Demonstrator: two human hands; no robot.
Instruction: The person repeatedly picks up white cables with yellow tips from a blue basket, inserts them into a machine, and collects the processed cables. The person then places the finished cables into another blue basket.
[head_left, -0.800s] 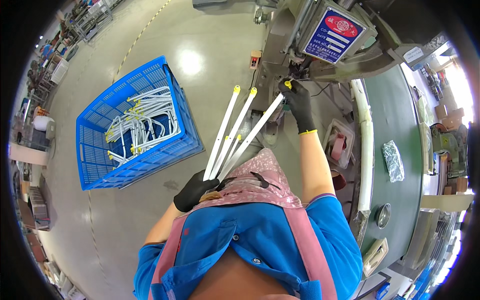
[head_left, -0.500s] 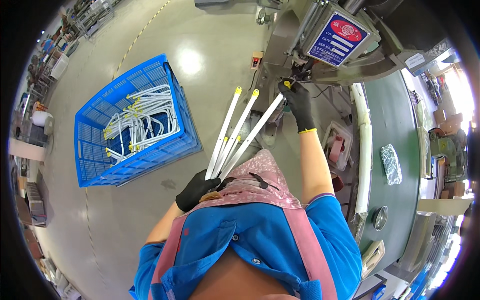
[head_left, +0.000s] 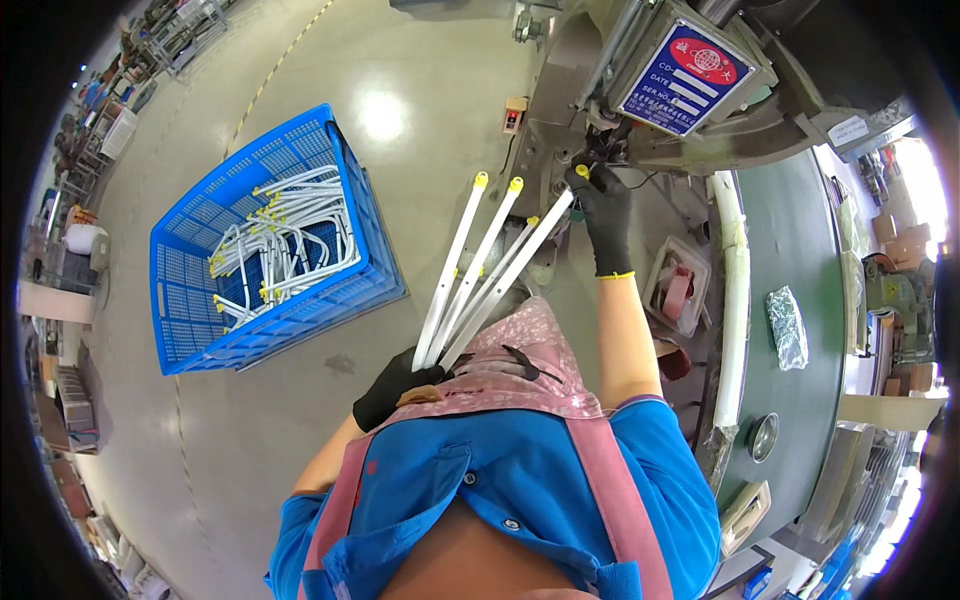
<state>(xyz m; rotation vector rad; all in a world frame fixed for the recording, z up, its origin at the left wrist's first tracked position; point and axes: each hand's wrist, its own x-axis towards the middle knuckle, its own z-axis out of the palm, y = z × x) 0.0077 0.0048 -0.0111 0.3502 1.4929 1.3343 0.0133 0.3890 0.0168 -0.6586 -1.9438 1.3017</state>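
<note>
My left hand (head_left: 390, 388), in a black glove, is closed around the lower ends of several white metal tubes (head_left: 457, 265) in front of my apron. They fan upward with yellow tips at their far ends. The black-gloved right hand (head_left: 604, 215) is closed at the yellow-tipped upper end of the rightmost tube (head_left: 520, 268), just below the machine head (head_left: 690, 80). How its fingers wrap that tip is partly hidden. One shorter-looking tube lies behind that one, its yellow end (head_left: 532, 222) showing.
To the left on the floor stands a blue perforated crate (head_left: 290, 330) holding many bent white tubes (head_left: 290, 235). A green-topped bench (head_left: 790, 420) runs along the right, with a silvery wrapped packet (head_left: 787, 328) and a metal bowl (head_left: 762, 437). A plastic bin (head_left: 678, 285) sits beside it.
My right hand has shifted slightly right and down with the tube's tip. The tubes have spread a little, and another yellow end now shows beside the rightmost one.
</note>
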